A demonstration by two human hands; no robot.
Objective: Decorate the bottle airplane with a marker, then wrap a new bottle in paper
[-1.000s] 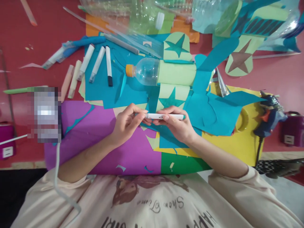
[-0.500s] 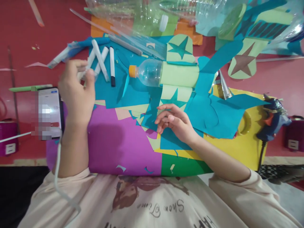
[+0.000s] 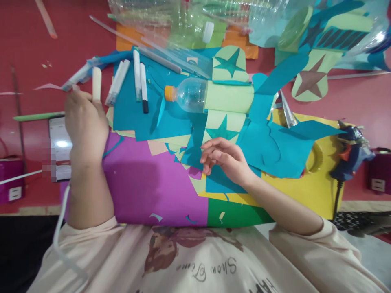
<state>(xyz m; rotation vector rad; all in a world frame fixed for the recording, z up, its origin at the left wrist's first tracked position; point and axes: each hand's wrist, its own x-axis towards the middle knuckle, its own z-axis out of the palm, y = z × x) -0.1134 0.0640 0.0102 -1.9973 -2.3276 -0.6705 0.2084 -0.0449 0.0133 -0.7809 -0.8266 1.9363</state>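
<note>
At the left, my left hand (image 3: 87, 120) is closed, with a pale cream marker-like stick (image 3: 97, 83) upright at its fingertips; its lower end is hidden. Just right of it lie white markers (image 3: 117, 81), one of them with a black cap (image 3: 143, 87). My right hand (image 3: 224, 158) hovers over blue paper, fingers loosely bent and apart, nothing in them. Beyond it rests a plastic bottle (image 3: 191, 94) on its side, with an orange cap and a light green paper wrap (image 3: 229, 97). A star-marked green paper piece (image 3: 222, 128) sits by my right fingertips.
A phone (image 3: 61, 134) lies beside my left wrist. Purple paper (image 3: 137, 183) covers the near side, with paper scraps on it. At the right are a glue gun (image 3: 351, 152), a tape roll (image 3: 314, 156) and scissors (image 3: 288, 112). Clear plastic bottles (image 3: 183, 16) lie at the back.
My left hand has moved left and slightly down, and the cream stick now shows in it. The white markers lie rearranged, no longer crossed. My right hand has barely moved.
</note>
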